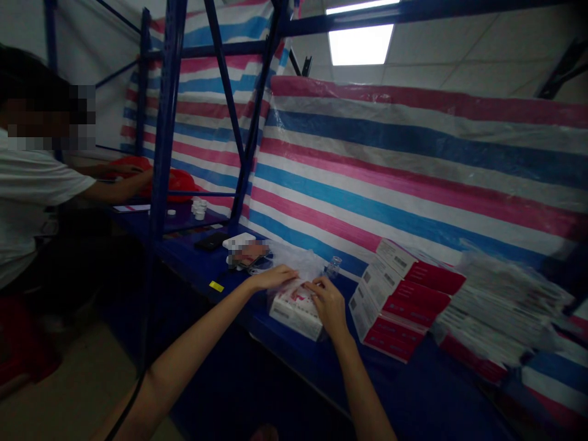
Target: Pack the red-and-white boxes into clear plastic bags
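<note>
A white box with red print (294, 312) lies on the blue table in front of me, with a clear plastic bag (305, 263) around it and bunched up behind it. My left hand (275, 278) reaches in from the left, its fingers closed on the loose plastic at the box's far left corner. At the box's right side, my right hand (328, 300) has bent fingers pinching the plastic over the top face. Exactly how much film each hand grips is too small to make out.
Stacked red-and-white boxes (399, 300) stand close to my right hand, beside a plastic-wrapped pile (500, 312). A small clear glass bottle (334, 266) stands behind. Left are a black phone (211, 241), a yellow label (216, 286) and a blue rack post (166, 122); a co-worker (37, 177) handles red bags.
</note>
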Demonstrator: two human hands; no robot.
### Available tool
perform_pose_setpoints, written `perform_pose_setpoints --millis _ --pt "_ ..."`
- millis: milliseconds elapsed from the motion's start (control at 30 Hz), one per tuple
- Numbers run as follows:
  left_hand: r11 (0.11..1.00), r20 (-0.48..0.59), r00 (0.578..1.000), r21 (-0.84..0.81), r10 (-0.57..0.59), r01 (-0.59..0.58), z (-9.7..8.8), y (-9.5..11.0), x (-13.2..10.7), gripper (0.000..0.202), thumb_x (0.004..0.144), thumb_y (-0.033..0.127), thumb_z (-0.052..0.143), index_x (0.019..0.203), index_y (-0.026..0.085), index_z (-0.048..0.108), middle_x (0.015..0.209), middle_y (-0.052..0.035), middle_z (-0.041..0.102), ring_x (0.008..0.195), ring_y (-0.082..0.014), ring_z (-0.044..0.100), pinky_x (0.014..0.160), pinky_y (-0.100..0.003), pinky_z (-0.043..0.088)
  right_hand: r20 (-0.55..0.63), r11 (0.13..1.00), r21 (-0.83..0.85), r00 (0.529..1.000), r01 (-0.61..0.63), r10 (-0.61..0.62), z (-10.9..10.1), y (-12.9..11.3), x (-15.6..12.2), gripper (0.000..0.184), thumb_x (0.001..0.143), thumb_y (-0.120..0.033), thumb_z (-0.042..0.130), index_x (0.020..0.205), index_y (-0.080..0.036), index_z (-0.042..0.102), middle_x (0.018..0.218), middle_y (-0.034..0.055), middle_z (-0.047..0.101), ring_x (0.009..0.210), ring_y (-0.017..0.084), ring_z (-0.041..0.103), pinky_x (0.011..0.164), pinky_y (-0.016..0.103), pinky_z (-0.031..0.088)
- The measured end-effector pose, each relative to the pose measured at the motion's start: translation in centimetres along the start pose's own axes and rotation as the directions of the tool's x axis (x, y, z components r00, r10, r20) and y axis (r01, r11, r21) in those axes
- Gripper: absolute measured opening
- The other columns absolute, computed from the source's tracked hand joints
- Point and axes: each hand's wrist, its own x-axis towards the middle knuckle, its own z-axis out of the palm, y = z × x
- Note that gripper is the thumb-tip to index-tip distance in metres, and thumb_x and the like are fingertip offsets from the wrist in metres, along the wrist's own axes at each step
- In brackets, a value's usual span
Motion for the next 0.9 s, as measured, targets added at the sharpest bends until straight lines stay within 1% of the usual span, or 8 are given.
perform_pose_setpoints --millis 167,267,433,533,633,700,767,900 --pt "0.991 0.104 0.992 -0.123 0.066 -0.053 0.4 -0.3 0.5 0.028 0.083 0.022 0.049 0.105 0.010 0.062 0.071 -0.0030 0.063 0.064 -0.0118 0.051 0.063 -0.022 0.042 0.037 0.998 -0.051 0.999 0.037 -0.035 -0.2 -0.6 0.4 0.024 0.086 -0.025 0.045 0.097 -0.027 0.067 0.088 0.0042 0.060 0.078 0.018 0.053 0.069 0.031 0.042" --pt "0.983 0.115 0.991 -0.176 0.066 -0.045 0.5 -0.5 0.8 0.025 0.079 0.015 0.051 0.100 0.009 0.065 0.083 -0.0063 0.067 0.071 -0.0128 0.056 0.068 -0.023 0.044 0.053 0.988 -0.136 0.996 0.076 -0.070 -0.5 -0.8 0.5 0.023 0.085 -0.026 0.048 0.095 -0.028 0.068 0.088 0.0045 0.059 0.077 0.018 0.050 0.069 0.031 0.039" --pt "1.000 0.075 0.997 0.019 0.004 -0.005 0.6 -0.5 1.7 0.022 0.074 0.008 0.053 0.090 0.007 0.067 0.082 -0.0069 0.069 0.072 -0.0137 0.060 0.068 -0.023 0.046 0.063 0.991 -0.127 0.997 0.050 -0.042 -0.7 -1.0 0.4 0.023 0.086 -0.026 0.048 0.098 -0.028 0.067 0.099 0.0038 0.058 0.081 0.018 0.049 0.072 0.031 0.037" --pt "0.995 0.011 1.000 0.095 -0.019 0.018 0.7 -0.2 1.7 0.019 0.075 0.012 0.054 0.086 0.010 0.069 0.080 -0.0065 0.069 0.074 -0.0154 0.059 0.074 -0.027 0.044 -0.006 1.000 0.016 1.000 -0.026 0.026 -0.4 -0.7 0.2 0.023 0.087 -0.031 0.047 0.095 -0.027 0.068 0.103 0.0031 0.059 0.087 0.018 0.050 0.078 0.032 0.037" --pt "0.973 -0.165 0.986 0.225 -0.019 0.056 0.3 -0.2 0.8 0.017 0.076 0.018 0.055 0.083 0.014 0.070 0.087 -0.0074 0.068 0.090 -0.0207 0.055 0.093 -0.038 0.032 -0.095 0.988 0.093 0.987 -0.124 0.133 -0.2 -0.2 -0.5 0.023 0.086 -0.034 0.048 0.087 -0.028 0.070 0.107 0.0022 0.061 0.097 0.020 0.049 0.086 0.036 0.033" --pt "0.935 -0.291 0.957 0.344 0.017 0.088 -0.1 -0.6 0.0 0.014 0.077 0.020 0.056 0.080 0.017 0.069 0.093 -0.0071 0.067 0.101 -0.0240 0.048 0.101 -0.045 0.019 -0.115 0.976 0.080 0.971 -0.200 0.209 -0.5 0.2 -1.5 0.024 0.085 -0.037 0.048 0.082 -0.029 0.071 0.108 0.0019 0.061 0.102 0.022 0.047 0.089 0.040 0.029" --pt "0.851 -0.341 0.935 0.515 0.094 0.102 -0.6 -1.2 -0.8 0.013 0.077 0.019 0.056 0.075 0.019 0.068 0.091 -0.0061 0.065 0.102 -0.0244 0.046 0.102 -0.046 0.014 -0.093 0.969 0.024 0.964 -0.246 0.248 -1.3 0.4 -2.9 0.026 0.085 -0.041 0.048 0.079 -0.030 0.071 0.106 0.0017 0.062 0.103 0.023 0.046 0.090 0.043 0.025" --pt "0.620 -0.265 0.937 0.782 0.226 0.071 -0.7 -2.3 -1.7 0.020 0.079 0.012 0.049 0.074 0.020 0.067 0.084 -0.0057 0.063 0.093 -0.0228 0.048 0.101 -0.043 0.018 -0.075 0.968 -0.123 0.974 -0.221 0.213 -3.1 0.5 -5.4 0.028 0.083 -0.047 0.049 0.076 -0.030 0.071 0.102 0.0013 0.064 0.101 0.025 0.046 0.089 0.047 0.022"
